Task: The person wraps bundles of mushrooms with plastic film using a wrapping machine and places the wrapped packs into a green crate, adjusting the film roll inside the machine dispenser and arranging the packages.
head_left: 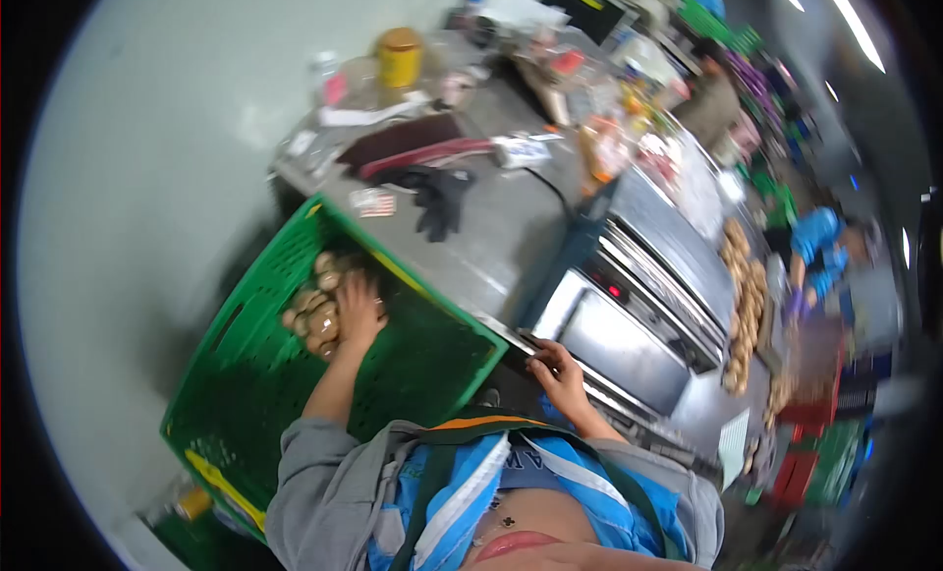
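Inside the green crate (422, 345), my left hand (360, 308) lies with its fingers spread over a small heap of round, light-brown produce (316, 315), some with a glossy look like clear wrap. The heap sits against the crate's far left part. My right hand (560, 371) is at the metal table's front edge, just right of the crate's corner. Its fingers are curled around a small dark thing that I cannot make out.
A metal table (491, 237) bears a dark glove (440, 199), a yellow tub (400, 58) and a wrapping machine (629, 325). Beyond the machine lie rows of brown packs (744, 306). A co-worker in blue (820, 247) stands at far right, another person (709, 104) farther back.
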Available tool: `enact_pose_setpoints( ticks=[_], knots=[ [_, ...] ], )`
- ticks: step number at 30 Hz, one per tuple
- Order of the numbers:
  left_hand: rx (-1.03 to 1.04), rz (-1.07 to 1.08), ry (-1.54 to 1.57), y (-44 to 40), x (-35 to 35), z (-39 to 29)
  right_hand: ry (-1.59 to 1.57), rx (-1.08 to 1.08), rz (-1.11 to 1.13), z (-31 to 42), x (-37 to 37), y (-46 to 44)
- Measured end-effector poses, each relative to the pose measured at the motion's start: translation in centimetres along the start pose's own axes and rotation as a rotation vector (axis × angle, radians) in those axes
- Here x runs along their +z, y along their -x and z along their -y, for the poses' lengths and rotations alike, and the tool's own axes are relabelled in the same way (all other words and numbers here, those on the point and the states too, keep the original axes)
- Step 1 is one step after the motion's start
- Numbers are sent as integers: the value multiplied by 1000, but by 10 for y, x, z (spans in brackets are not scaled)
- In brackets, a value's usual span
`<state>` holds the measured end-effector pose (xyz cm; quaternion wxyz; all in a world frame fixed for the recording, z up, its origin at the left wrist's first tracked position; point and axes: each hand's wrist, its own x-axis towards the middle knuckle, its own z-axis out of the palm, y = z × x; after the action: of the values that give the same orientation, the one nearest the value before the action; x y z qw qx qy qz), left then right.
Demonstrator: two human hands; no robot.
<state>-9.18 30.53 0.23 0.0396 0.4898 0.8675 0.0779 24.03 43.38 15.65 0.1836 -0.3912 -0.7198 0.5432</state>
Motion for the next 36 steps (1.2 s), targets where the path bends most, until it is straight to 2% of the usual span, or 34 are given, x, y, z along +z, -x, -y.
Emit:
enact_pose_setpoints(
  ticks=[2, 3, 4, 5, 6, 7, 9, 12, 13, 15, 17, 18, 19, 21, 23, 25, 27, 29, 33, 36],
  knots=[
    [-33, 4, -9, -2, -4, -3, 32, 49, -73, 0, -15, 15],
    [-9, -107, 36, -3, -7, -2, 49, 66, -94, -6, -25, 22],
    [95, -333, 52, -5, 2, 7, 52, 56, -149, -8, -37, 31],
    [57, -483, 470, -12, -14, 1, 56, 47, -202, -9, -51, 40],
    [-74, -536, 508, -17, -25, 1, 51, 53, -293, -17, -67, 51],
    [20, -753, 556, -26, -22, 4, 42, 61, -370, -29, -84, 62],
    [-25, -739, 705, -36, -84, -52, 9, 64, -622, -53, -127, 82],
    [293, -664, 743, -60, -116, -123, -175, 20, -999, -103, -220, 112],
    [406, -617, 756, -59, -136, -169, -282, 19, -1117, -118, -254, 121],
    [594, -442, 781, -52, -141, -246, -278, -15, -1218, -155, -329, 139],
    [814, -310, 710, -34, -143, -336, -123, 10, -1278, -202, -402, 140],
    [895, -213, 694, -21, -136, -381, 45, 37, -1244, -230, -440, 137],
    [891, -137, 737, -8, -124, -426, 40, 26, -1225, -250, -475, 129],
    [996, 34, 714, 10, -94, -497, 245, 111, -1189, -280, -534, 104],
    [984, 78, 698, 25, -54, -545, 272, 148, -1124, -297, -587, 77],
    [928, 27, 648, 36, -35, -579, 660, 152, -1034, -314, -631, 43],
    [888, 2, 601, 37, -24, -589, 853, 80, -996, -329, -665, 11],
    [840, -16, 555, 38, -20, -592, 803, 170, -920, -320, -680, -9],
    [849, -56, 507, 38, -10, -593, 765, 113, -955, -361, -687, -38],
    [845, -54, 486, 35, -13, -600, 760, 100, -936, -356, -667, -21]
  ],
)
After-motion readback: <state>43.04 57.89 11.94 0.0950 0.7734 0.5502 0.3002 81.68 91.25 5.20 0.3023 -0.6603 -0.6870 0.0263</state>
